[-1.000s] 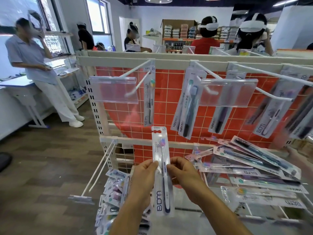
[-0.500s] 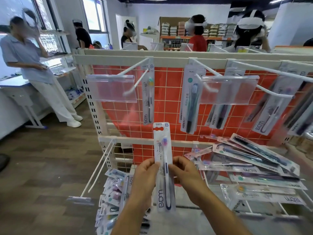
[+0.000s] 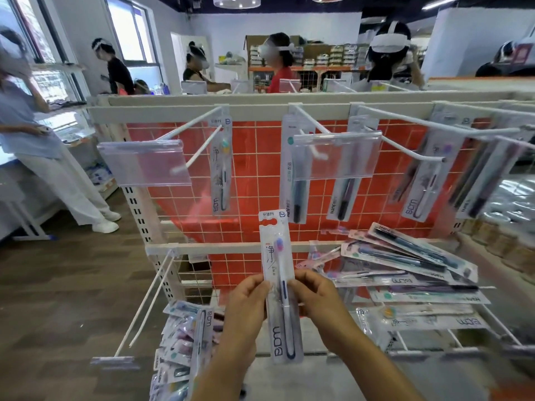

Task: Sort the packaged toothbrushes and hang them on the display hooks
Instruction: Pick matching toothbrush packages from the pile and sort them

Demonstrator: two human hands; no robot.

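Toothbrush pack (image 3: 279, 285) upright, mid-edges pinched between left hand (image 3: 249, 299), right hand (image 3: 315, 296); grip seemingly narrow.

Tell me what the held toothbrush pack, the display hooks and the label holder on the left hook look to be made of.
Held toothbrush pack: glossy printed card under a clear plastic blister, going by its sheen.
Display hooks: thin rods with a matte white coat, probably coated metal wire.
Label holder: clear, slightly frosted plastic; the red backing shows through it.

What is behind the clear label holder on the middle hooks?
Behind the clear label holder hang two toothbrush packs, blurred through the plastic, and the hook tip. The brush heads cannot be made out.
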